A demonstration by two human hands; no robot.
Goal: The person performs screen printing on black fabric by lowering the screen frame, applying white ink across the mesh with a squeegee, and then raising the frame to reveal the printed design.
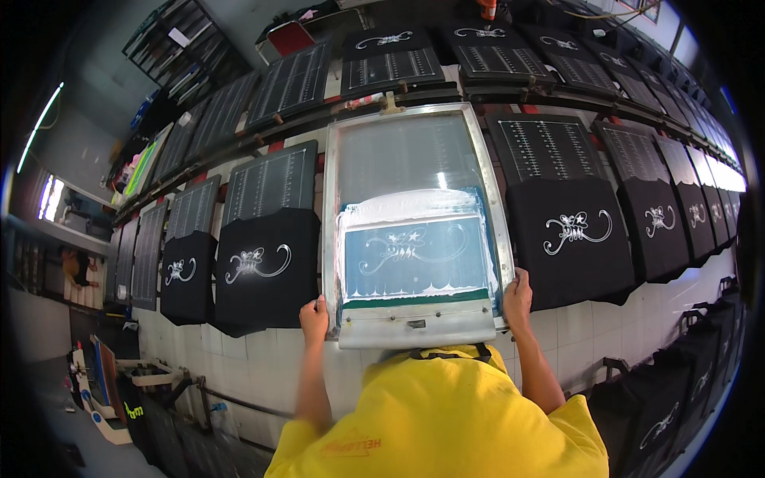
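A metal-framed printing screen [335, 183] lies in front of me over one of the boards. On its blue stencil area [374, 275] a curling design shows, with white ink [422, 205] smeared along the far side and edges. Across the near end rests a wide aluminium squeegee [374, 331] with a green blade edge. My left hand [315, 319] is closed on the frame's near left corner. Closed at the near right corner is my right hand [518, 303], its fingers partly hidden by the frame. What lies under the screen is mostly hidden.
Black shirts with white curling prints lie on boards to the left [259, 267] and right [570, 239]. Beyond a rail [303, 115] runs another row of boards. A rack [187, 52] stands far left; more black shirts [657, 414] hang low at right.
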